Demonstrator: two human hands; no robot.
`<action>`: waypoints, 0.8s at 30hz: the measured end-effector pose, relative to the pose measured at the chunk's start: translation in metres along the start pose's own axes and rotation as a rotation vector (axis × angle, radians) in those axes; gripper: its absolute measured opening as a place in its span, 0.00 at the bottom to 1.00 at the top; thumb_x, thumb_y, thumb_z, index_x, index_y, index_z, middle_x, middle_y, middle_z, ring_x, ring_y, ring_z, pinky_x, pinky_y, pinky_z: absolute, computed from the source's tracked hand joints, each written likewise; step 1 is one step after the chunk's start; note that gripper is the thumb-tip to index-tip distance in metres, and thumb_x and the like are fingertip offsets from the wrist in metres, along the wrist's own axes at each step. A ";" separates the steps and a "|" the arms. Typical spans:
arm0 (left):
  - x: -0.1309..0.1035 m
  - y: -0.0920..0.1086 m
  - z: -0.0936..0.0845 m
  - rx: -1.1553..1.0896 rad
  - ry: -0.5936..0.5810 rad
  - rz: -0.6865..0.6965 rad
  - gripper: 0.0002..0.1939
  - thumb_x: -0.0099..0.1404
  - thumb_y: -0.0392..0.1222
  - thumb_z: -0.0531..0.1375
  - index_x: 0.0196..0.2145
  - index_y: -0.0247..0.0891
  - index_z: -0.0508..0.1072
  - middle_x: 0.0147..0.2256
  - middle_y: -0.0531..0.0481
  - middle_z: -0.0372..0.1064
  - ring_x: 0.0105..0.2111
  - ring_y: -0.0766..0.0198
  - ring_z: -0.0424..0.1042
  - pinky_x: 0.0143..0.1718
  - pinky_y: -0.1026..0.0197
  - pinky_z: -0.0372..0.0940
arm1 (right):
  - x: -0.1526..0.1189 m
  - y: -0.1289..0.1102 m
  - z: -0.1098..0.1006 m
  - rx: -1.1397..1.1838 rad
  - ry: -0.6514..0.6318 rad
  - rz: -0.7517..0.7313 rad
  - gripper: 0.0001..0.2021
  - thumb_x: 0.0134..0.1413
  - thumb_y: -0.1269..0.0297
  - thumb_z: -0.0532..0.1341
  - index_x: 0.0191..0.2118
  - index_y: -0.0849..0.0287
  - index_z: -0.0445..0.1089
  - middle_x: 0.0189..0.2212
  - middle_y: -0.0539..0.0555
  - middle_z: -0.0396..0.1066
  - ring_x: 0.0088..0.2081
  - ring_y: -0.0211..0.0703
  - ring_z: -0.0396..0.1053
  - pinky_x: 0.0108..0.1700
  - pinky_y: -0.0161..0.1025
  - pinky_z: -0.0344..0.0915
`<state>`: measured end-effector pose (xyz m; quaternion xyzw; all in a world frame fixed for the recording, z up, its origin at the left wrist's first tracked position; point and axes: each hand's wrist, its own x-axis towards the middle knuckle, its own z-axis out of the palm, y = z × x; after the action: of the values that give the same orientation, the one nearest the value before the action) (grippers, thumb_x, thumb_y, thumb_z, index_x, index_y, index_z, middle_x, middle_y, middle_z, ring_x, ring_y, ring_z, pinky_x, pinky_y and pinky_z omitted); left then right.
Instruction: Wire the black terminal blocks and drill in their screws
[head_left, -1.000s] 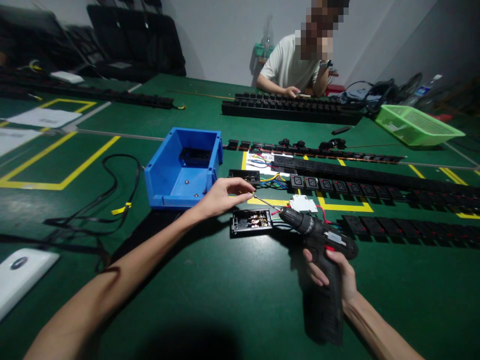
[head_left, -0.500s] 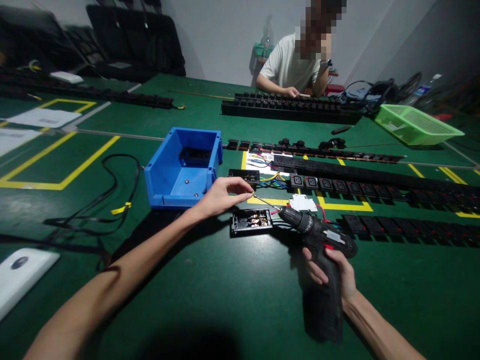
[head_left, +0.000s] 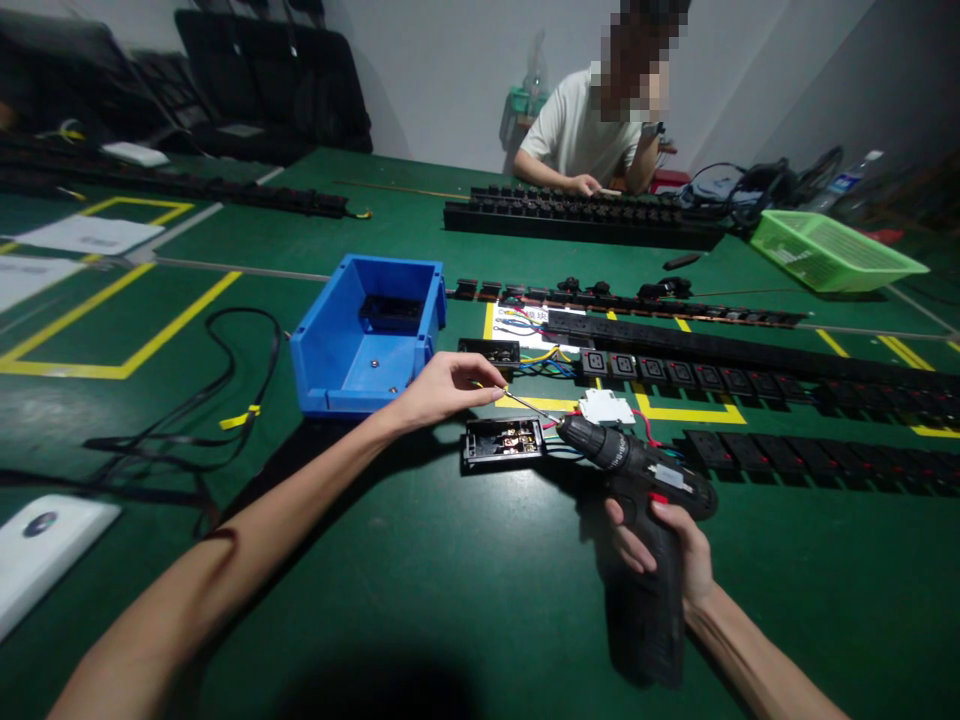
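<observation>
My right hand [head_left: 667, 540] grips a black cordless drill [head_left: 637, 470] by its handle, with the index finger near the red trigger. Its long thin bit [head_left: 532, 404] points left and slightly up. At the bit's tip, the thumb and fingers of my left hand [head_left: 454, 385] pinch a tiny brass-coloured piece that looks like a screw [head_left: 505, 391]. Below the bit lies an open black socket housing [head_left: 502, 442] with metal contacts inside and wires leaving its right end. A second black housing [head_left: 487, 352] with coloured wires is partly behind my left hand.
A blue bin [head_left: 341, 395] left of my hand holds a black part and small metal pieces. Black socket strips [head_left: 675, 372] run to the right, near a white breaker-like block [head_left: 606, 406]. Beyond are a green basket [head_left: 832, 255] and a seated person [head_left: 574, 130]. Black cable [head_left: 217, 315] lies left.
Almost nothing differs. The drill has shifted very slightly to the right and down, while both hands keep their hold.
</observation>
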<state>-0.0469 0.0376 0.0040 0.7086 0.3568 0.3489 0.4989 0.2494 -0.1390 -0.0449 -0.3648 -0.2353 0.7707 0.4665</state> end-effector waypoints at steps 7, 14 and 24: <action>0.000 -0.002 -0.002 -0.011 -0.023 0.012 0.13 0.57 0.46 0.67 0.35 0.34 0.77 0.34 0.46 0.77 0.32 0.64 0.75 0.34 0.62 0.70 | 0.000 -0.001 0.002 -0.012 -0.004 -0.001 0.19 0.57 0.54 0.53 0.35 0.67 0.72 0.13 0.47 0.53 0.16 0.31 0.47 0.21 0.30 0.51; -0.001 -0.001 -0.002 -0.002 -0.019 0.021 0.14 0.56 0.47 0.67 0.35 0.33 0.77 0.34 0.45 0.76 0.32 0.63 0.75 0.34 0.61 0.70 | 0.000 0.000 0.004 -0.013 -0.013 -0.016 0.20 0.57 0.54 0.53 0.36 0.68 0.72 0.13 0.47 0.53 0.16 0.31 0.46 0.21 0.30 0.51; 0.000 -0.004 -0.004 -0.022 -0.055 -0.005 0.15 0.56 0.47 0.67 0.36 0.33 0.75 0.35 0.47 0.75 0.34 0.63 0.74 0.37 0.60 0.68 | 0.001 0.001 0.001 -0.013 -0.044 -0.036 0.20 0.58 0.55 0.52 0.36 0.67 0.73 0.15 0.47 0.54 0.16 0.30 0.46 0.21 0.30 0.52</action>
<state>-0.0505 0.0404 0.0017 0.7114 0.3409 0.3319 0.5172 0.2479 -0.1380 -0.0451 -0.3464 -0.2568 0.7684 0.4728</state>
